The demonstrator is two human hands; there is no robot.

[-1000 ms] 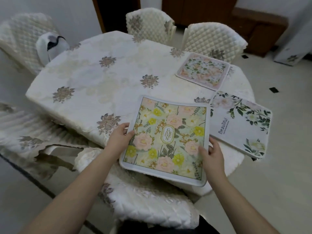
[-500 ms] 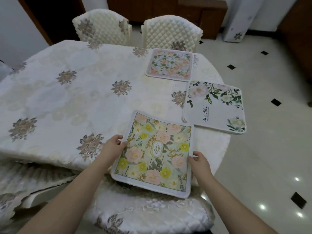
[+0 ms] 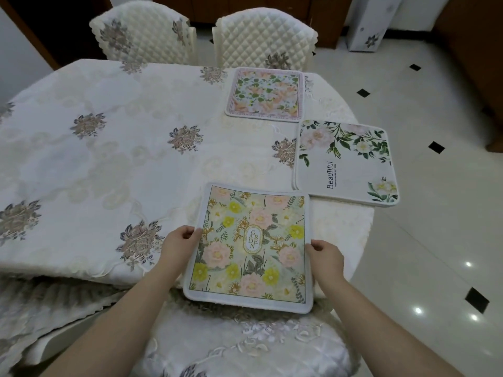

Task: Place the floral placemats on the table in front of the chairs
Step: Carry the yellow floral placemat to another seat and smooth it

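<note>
- Cream cloth with embroidered brownish flowers covers the bench [image 3: 109, 159], which fills most of the view and hangs over at the near left edge.
- Quilted cream covers dress two chairs [image 3: 265, 36] at the far side; a third chair [image 3: 245, 346], in silky embroidered fabric, stands at the near edge, directly below the hands.
- White "Beautiful" mat [image 3: 345, 164], with green leaves and pale blooms, lies at the right rim, its outer corner hanging past the bench edge.
- Pink-and-green mat [image 3: 265, 95] lies flat in front of the right far chair, just beyond the "Beautiful" mat.
- Yellow-and-pink "Garden" mat [image 3: 251, 247] sits at the near edge in front of the third chair; its far part lies over the cloth, its near edge overhangs the chair seat.
- Left hand [image 3: 179, 243] holds the "Garden" mat's left edge, its grip clamped with the thumb on top of the border.
- Right hand [image 3: 325, 254] holds the mat's right edge, its grip likewise clamped on the border with the fingers curled.
</note>
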